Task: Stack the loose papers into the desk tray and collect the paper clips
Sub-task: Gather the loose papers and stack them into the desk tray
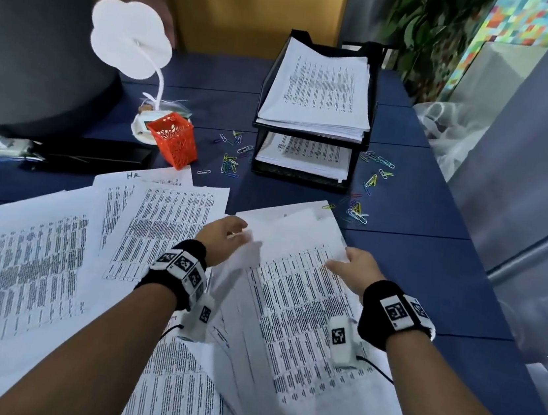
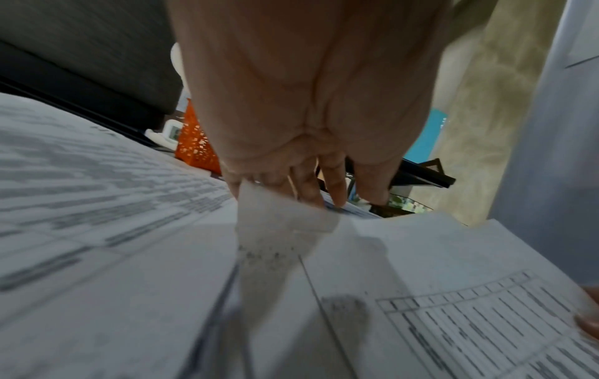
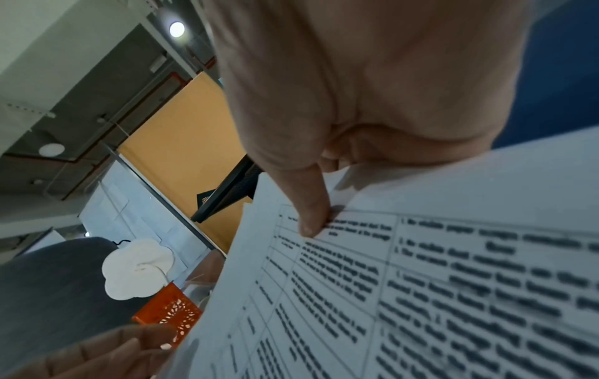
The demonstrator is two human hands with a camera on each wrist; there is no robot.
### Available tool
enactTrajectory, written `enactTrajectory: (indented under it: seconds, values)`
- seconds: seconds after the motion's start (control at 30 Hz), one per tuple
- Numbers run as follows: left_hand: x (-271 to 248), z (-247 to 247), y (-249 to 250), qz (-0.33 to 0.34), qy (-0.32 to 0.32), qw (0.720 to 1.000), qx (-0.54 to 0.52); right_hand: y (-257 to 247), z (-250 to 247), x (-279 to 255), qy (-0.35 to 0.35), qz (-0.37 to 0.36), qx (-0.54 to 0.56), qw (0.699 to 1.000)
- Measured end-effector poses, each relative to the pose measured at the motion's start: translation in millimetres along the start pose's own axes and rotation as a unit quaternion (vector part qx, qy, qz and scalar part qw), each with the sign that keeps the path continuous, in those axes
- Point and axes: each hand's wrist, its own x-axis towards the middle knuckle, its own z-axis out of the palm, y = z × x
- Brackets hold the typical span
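Observation:
Both hands hold a bundle of printed sheets [image 1: 295, 279] lifted off the blue desk. My left hand [image 1: 224, 239] grips its left edge, where the paper [image 2: 278, 225] curls between the fingers. My right hand [image 1: 351, 268] pinches the right edge, thumb [image 3: 308, 205] on top of the printed table. More loose papers [image 1: 34, 264] lie spread over the near left of the desk. A black two-tier desk tray [image 1: 308, 173] at the back holds paper stacks on both levels. Coloured paper clips [image 1: 230, 160] lie scattered left of the tray, with more paper clips [image 1: 363, 197] to its right.
An orange mesh pen cup [image 1: 174, 140] stands left of the tray, in front of a white flower-shaped lamp [image 1: 127, 37]. A dark chair back [image 1: 34, 40] fills the far left. A clear plastic bag [image 1: 447, 132] and a grey partition [image 1: 529, 169] bound the right side.

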Motion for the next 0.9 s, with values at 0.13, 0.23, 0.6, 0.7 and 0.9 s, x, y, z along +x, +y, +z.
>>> enactTrajectory:
  seconds: [0.13,0.23,0.6,0.7,0.9]
  values:
    - [-1,-15,-29,-0.064,0.077,0.995,-0.017,-11,18,6,-0.024,0.017,0.059,0.998]
    - [-1,-31,-57,-0.134,0.159,0.978,0.004,-18,28,11,-0.053,0.043,0.115,0.991]
    - [-18,-89,-131,-0.364,0.117,0.92,0.083,-49,85,28,-0.023,0.088,0.172,0.981]
    - [-19,-94,-140,-0.346,0.108,0.931,0.027,-56,108,31,-0.011,0.085,0.172,0.981]
    - [-24,-96,-138,-0.243,0.094,0.962,-0.081,-81,150,26,0.002,0.04,0.117,0.992]
